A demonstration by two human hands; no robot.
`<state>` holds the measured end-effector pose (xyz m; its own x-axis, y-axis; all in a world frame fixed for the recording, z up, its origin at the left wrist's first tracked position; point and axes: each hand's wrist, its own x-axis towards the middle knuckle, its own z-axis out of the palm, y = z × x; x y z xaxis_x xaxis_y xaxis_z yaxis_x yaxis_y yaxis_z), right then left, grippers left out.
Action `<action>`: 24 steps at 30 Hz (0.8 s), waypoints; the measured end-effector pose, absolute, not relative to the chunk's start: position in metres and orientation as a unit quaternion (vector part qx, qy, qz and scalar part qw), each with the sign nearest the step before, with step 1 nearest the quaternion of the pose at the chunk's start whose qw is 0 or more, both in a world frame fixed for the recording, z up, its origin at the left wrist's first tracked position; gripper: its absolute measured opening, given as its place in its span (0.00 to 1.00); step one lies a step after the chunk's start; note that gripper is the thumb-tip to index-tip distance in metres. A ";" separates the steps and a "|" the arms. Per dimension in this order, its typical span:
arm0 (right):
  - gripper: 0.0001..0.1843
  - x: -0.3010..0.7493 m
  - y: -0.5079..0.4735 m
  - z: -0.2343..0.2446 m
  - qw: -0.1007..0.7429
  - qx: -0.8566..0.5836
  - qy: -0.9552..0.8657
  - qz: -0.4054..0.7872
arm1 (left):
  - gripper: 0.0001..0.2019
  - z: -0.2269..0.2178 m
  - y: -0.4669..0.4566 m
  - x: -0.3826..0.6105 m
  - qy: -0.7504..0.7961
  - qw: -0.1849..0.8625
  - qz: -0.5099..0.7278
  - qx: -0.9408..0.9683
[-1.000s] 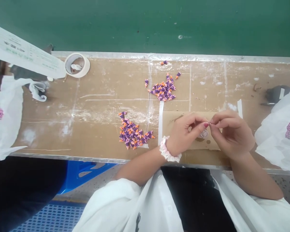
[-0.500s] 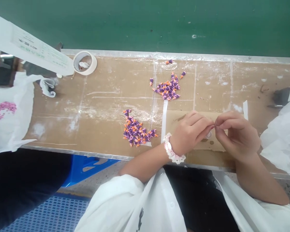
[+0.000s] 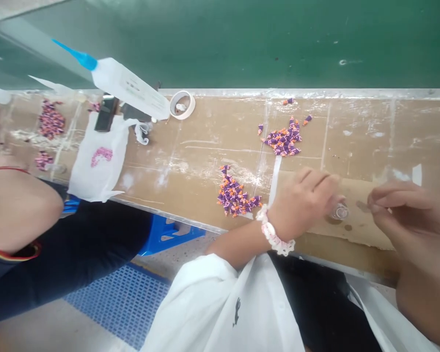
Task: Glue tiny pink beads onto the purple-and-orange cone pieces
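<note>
White sleeves (image 3: 194, 288), hands (image 3: 298, 203) apart, loosely curled, small clear object (image 3: 340, 211) between.

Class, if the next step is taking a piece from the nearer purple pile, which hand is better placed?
Probably the left hand: it is closer to that purple pile, while the right hand is farther off, beyond the left. Whether either holds anything is unclear.
</note>
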<state>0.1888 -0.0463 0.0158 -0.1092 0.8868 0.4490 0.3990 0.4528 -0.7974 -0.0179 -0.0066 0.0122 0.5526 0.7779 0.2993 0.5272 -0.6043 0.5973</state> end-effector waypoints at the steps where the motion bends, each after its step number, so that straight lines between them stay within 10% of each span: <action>1: 0.18 0.190 -0.047 0.016 0.474 -0.464 -0.711 0.232 | 0.14 0.016 -0.004 -0.028 0.417 0.197 0.244 0.853; 8: 0.13 0.181 -0.051 0.031 0.383 -0.474 -0.780 0.143 | 0.08 0.024 0.032 -0.130 0.723 0.108 -0.080 0.677; 24: 0.12 0.180 -0.054 0.037 0.390 -0.488 -0.772 0.118 | 0.22 0.006 0.062 -0.168 0.772 0.217 -0.142 0.580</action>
